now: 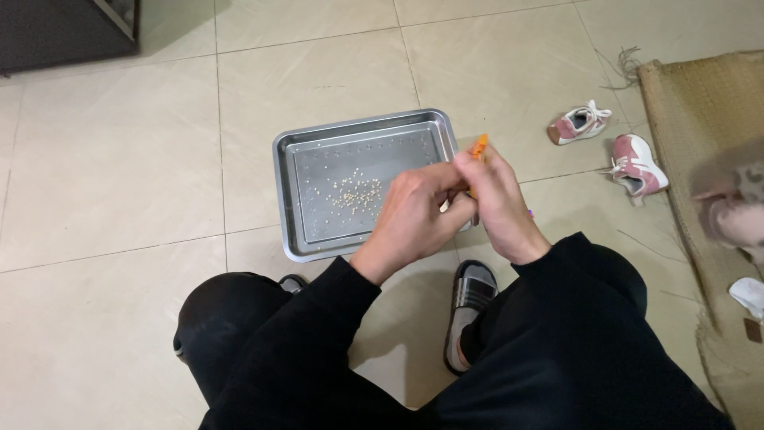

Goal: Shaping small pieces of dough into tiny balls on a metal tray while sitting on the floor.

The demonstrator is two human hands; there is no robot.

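Both hands meet on one orange object [478, 146]: the right hand [500, 203] wraps it, the left hand [414, 216] pinches alongside. One steel tray [289, 199] holds scattered pale kernels [356, 193] (too many to count); two pink shoes [611, 143] lie nearby.

Hands mostly hide the orange object [478, 146]

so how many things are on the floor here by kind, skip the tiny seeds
metal tray: 1
pink and white shoes: 2
woven mat: 1
slippers on the feet: 2, one mostly hidden
orange item in the hands: 1
total: 7
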